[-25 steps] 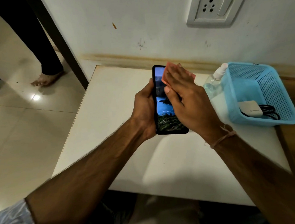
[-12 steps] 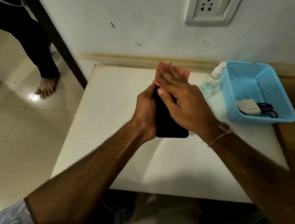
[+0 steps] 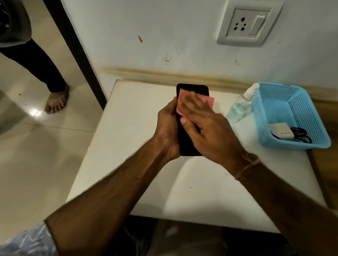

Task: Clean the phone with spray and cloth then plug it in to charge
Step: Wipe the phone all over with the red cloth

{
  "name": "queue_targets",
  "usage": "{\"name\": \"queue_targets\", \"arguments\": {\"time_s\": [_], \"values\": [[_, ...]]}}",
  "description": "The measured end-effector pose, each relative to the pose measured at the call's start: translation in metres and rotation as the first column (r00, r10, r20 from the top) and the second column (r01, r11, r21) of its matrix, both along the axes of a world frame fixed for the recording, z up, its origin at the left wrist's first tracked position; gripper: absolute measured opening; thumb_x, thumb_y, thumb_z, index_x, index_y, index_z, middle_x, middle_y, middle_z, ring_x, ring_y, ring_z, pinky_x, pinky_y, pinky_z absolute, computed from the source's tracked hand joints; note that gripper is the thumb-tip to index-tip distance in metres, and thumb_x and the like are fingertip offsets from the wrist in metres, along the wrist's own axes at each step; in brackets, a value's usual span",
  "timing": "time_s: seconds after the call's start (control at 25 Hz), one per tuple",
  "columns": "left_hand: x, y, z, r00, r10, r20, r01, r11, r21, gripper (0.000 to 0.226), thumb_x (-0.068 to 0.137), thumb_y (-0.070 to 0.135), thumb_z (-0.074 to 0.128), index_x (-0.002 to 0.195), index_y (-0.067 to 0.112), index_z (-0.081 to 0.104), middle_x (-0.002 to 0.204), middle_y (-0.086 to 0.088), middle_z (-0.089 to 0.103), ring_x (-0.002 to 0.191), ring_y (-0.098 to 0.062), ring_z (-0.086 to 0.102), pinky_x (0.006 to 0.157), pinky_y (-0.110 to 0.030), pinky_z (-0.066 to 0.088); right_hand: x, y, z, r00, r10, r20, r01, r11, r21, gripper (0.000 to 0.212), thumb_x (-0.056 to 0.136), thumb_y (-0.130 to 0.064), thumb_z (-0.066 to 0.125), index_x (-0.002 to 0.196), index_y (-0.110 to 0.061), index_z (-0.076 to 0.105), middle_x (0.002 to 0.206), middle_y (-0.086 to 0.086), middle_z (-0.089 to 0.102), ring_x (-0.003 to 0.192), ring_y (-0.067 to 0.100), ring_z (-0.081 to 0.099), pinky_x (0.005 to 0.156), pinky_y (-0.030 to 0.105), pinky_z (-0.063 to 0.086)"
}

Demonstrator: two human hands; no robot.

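right hand (image 3: 207, 134) presses pink cloth (image 3: 210, 102) on black rectangular phone (image 3: 191, 90)

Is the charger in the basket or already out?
In: the white charger and its black cable lie inside the blue basket; no cable reaches the phone.

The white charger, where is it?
In the head view, the white charger lies with its black cable inside the blue basket on the right, beside the spray bottle.

Nothing legible at this moment; faint grey print sits on the white charger (image 3: 280, 133), off to the right of the right hand (image 3: 209, 131), too small to read; a dark mark on the blue basket (image 3: 272, 108) rim, equally unreadable.
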State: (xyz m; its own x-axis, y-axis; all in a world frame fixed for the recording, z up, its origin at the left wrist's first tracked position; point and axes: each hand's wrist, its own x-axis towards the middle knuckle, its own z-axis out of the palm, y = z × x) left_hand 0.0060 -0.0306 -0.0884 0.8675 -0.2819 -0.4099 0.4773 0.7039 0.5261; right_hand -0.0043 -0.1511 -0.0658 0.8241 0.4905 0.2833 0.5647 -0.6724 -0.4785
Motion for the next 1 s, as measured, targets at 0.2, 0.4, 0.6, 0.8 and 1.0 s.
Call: {"name": "queue_targets", "arguments": {"time_s": [0.2,0.4,0.6,0.8,1.0], "values": [[0.001,0.007,0.004,1.000,-0.022,0.012,0.022,0.999,-0.025,0.075,0.099,0.061,0.030,0.135,0.003,0.060,0.118,-0.020,0.066,0.104,-0.034,0.064,0.098,-0.043,0.050,-0.037,-0.037,-0.001,0.986,0.139,0.093,-0.133,0.989,-0.066,0.042,0.098,-0.016,0.053,0.139,-0.008,0.051,0.148,0.003,0.046,0.143,0.012,0.035,0.116,0.037,0.035],[-0.005,0.001,0.008,1.000,-0.005,-0.018,0.004,0.999,-0.048,0.062,0.101,0.056,0.034,0.124,0.012,0.072,0.124,-0.013,0.071,0.109,-0.029,0.070,0.086,-0.036,0.059,-0.001,-0.001,0.023,0.997,-0.080,0.007,0.080,0.987,-0.137,0.044,0.103,-0.020,0.045,0.146,-0.014,0.040,0.158,-0.001,0.028,0.149,0.011,0.016,0.122,0.020,0.009],[-0.005,0.013,0.015,1.000,-0.028,0.007,0.029,0.992,-0.123,0.077,0.099,0.059,0.030,0.142,0.000,0.052,0.119,-0.022,0.062,0.099,-0.038,0.064,0.091,-0.045,0.052,-0.052,-0.011,0.005,0.985,0.155,0.071,-0.146,0.982,-0.118,0.043,0.099,-0.018,0.053,0.142,-0.010,0.047,0.152,0.002,0.040,0.146,0.013,0.028,0.120,0.035,0.028],[-0.005,0.009,0.011,1.000,-0.023,0.000,0.023,0.996,-0.086,0.075,0.100,0.061,0.029,0.126,0.001,0.068,0.115,-0.020,0.069,0.097,-0.034,0.069,0.087,-0.040,0.056,-0.041,-0.036,0.008,0.983,0.075,0.165,-0.036,0.973,-0.230,0.047,0.099,-0.015,0.053,0.143,-0.003,0.043,0.152,0.010,0.039,0.145,0.022,0.031,0.114,0.046,0.036],[-0.008,0.009,0.011,1.000,-0.024,-0.013,0.023,0.998,-0.053,0.072,0.101,0.059,0.030,0.125,0.004,0.068,0.114,-0.020,0.070,0.099,-0.035,0.069,0.085,-0.041,0.057,-0.040,0.001,0.007,0.993,0.037,0.108,-0.020,0.988,-0.154,0.046,0.101,-0.016,0.050,0.145,-0.007,0.041,0.155,0.005,0.032,0.148,0.017,0.021,0.120,0.042,0.026]]}}
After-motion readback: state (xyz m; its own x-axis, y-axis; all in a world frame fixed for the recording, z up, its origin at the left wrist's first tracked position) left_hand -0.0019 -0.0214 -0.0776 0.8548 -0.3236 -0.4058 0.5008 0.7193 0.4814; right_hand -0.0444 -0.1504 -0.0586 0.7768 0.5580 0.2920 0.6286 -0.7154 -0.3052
